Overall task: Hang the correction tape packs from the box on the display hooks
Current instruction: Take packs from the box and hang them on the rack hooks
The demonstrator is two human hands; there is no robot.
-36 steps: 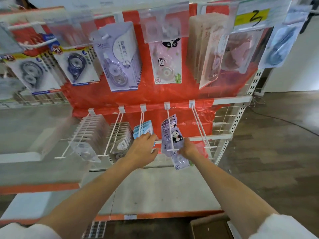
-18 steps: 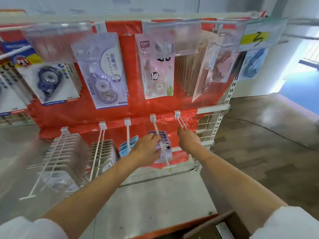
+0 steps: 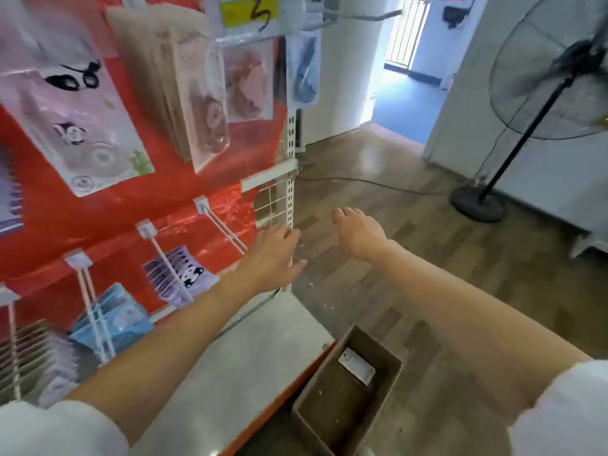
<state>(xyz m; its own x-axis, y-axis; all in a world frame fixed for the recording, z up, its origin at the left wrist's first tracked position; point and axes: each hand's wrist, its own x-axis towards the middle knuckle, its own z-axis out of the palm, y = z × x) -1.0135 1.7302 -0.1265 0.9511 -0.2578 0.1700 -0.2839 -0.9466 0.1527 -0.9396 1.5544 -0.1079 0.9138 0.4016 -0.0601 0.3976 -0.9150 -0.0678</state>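
Panda packs [image 3: 184, 278] hang on a hook; both the left hand [image 3: 274, 255] and right hand [image 3: 360, 233] are spread and empty. The box [image 3: 345, 393] holds one pack [image 3: 357, 365]; the rightmost hook [image 3: 223, 227] is bare.

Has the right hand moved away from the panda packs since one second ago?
Yes. The right hand has left the panda packs and now hovers, holding nothing, over the floor past the rack's upright post.

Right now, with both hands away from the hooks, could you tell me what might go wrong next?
The empty hook juts out right beside the left hand; a quick swing toward the box might snag on its tip. The box sits on the floor just off the shelf edge, so reaching down risks bumping that edge. Only one pack seems to lie flat against the box wall, perhaps awkward to pinch.
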